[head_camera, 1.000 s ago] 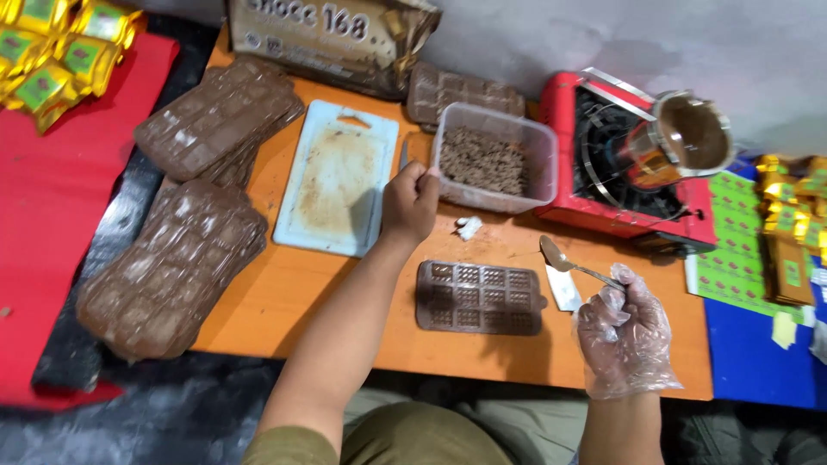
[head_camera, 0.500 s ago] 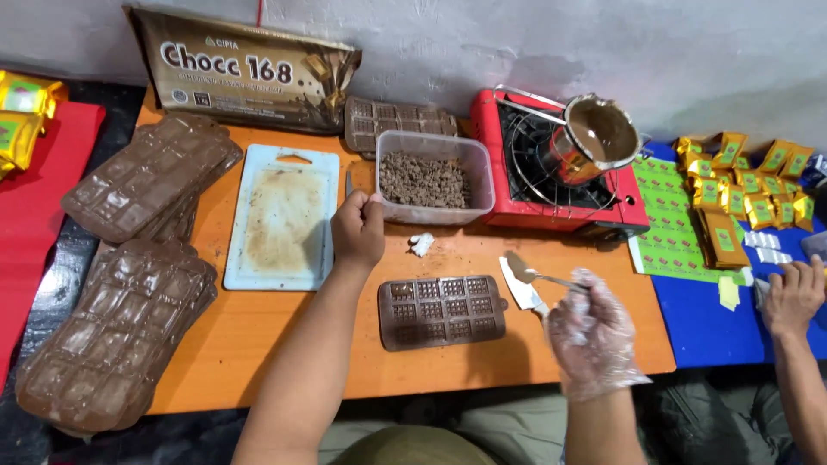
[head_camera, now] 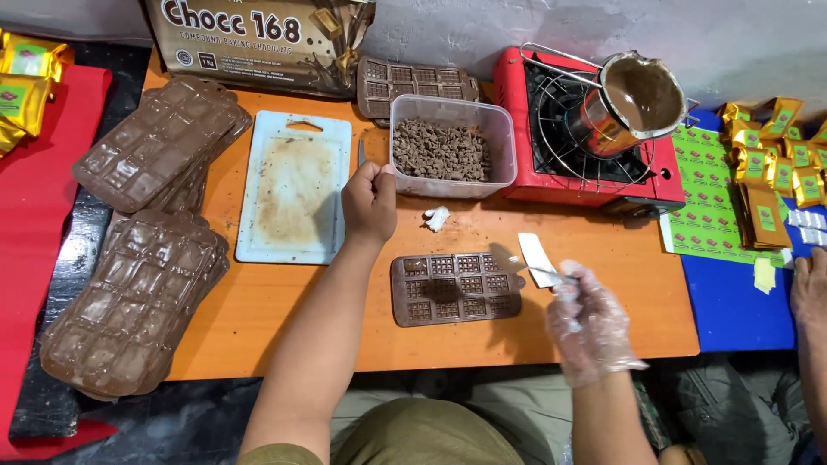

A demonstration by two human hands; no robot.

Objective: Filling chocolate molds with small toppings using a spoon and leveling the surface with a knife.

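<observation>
Head view: an orange table (head_camera: 258,319) is seen from above.
Stove (head_camera: 551,129): a pot (head_camera: 637,99) of melted chocolate is carried, kept warm.
Tub (head_camera: 452,146): chocolate pieces are held; a knife handle beside it is gripped by the bare left hand (head_camera: 370,202).
Mould (head_camera: 457,288): laid flat mid-table, cavities mostly unfilled.
Gloved right hand (head_camera: 590,323): closed on a spatula (head_camera: 538,260) at the mould's edge.

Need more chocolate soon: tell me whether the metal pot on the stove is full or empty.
Partly full: the metal pot, tilted on the red stove, shows brown melted chocolate inside.
</observation>
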